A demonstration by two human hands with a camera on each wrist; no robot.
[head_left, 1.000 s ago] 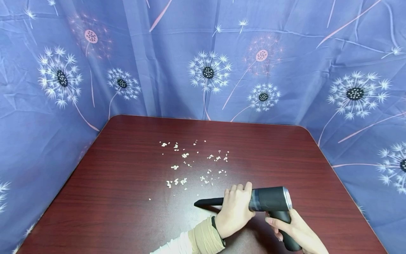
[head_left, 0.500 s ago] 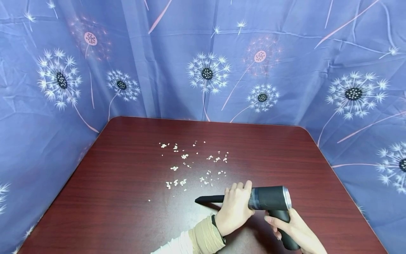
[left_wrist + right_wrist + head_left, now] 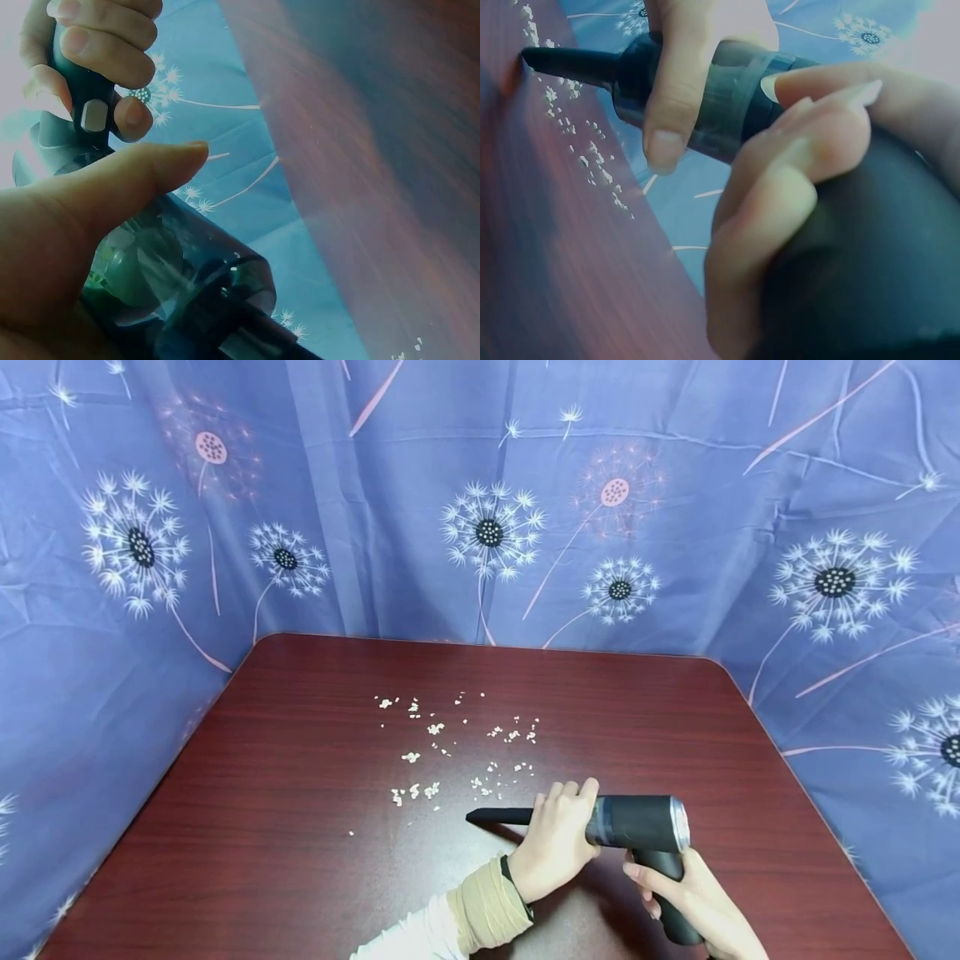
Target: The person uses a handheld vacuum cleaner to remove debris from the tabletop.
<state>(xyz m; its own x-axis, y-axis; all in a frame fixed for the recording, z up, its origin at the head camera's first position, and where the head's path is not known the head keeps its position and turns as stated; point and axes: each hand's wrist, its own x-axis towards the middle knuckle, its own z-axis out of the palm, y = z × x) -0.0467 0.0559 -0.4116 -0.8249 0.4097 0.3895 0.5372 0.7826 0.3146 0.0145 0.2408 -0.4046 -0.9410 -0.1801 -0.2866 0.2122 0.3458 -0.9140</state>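
Note:
A black handheld vacuum cleaner with a clear dust cup and a narrow crevice nozzle is held over the near part of the table, its nozzle pointing left. My left hand grips the front of its body from above, thumb across the clear cup in the left wrist view. The right hand holds the pistol handle, fingers curled round it; a light grey button shows on that handle. White crumbs lie scattered beyond the nozzle, which appears raised above the surface.
The dark red wood-grain table has rounded far corners. A blue curtain with dandelion prints stands round its back and sides. One lone crumb lies to the left of the nozzle tip.
The vacuum cleaner and both hands have shifted slightly away from the person. Its nozzle tip has moved a little up and right in the head view. The crumbs look the same.

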